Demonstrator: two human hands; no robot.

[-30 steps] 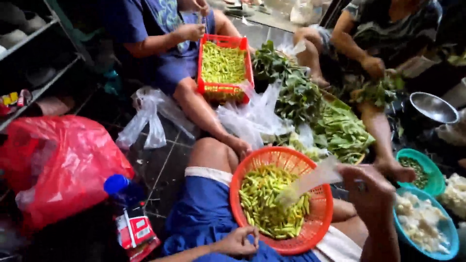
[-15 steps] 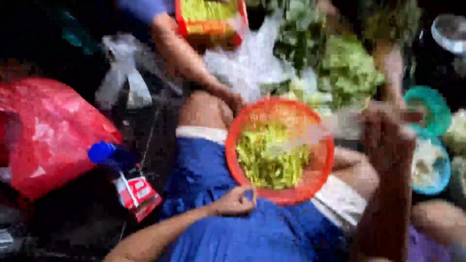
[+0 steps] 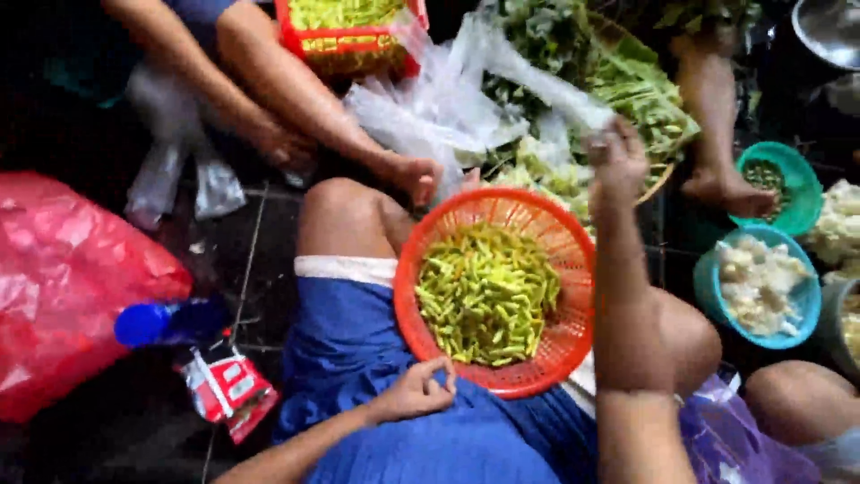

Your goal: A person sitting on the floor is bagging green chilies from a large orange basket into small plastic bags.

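The right hand (image 3: 618, 161) has risen since half a second ago: it was level with the far rim of the round orange plastic basket (image 3: 573, 332) then, and now it is lifted above and beyond that rim, fingers closed around the end of a clear thin plastic bag (image 3: 537, 76) that stretches up and away to the left. The left hand (image 3: 417, 390) has hardly moved; it rests on the blue-clothed lap, fingers curled loosely inward, thumb just touching the basket's near rim, and whether it pinches anything I cannot tell.

The basket sits on the person's lap between the two hands, filled with small green chilli peppers (image 3: 488, 291). It lies nearer the left hand; the right forearm crosses over its right edge.

Farther out, a red rectangular plastic crate (image 3: 349, 45) of the same green chillies stands by another person's legs, a heap of leafy greens (image 3: 627, 85) lies beyond the basket, a teal bowl of pale white pieces (image 3: 761, 282) stands at right, and a crumpled red plastic bag (image 3: 72, 287) lies at left.
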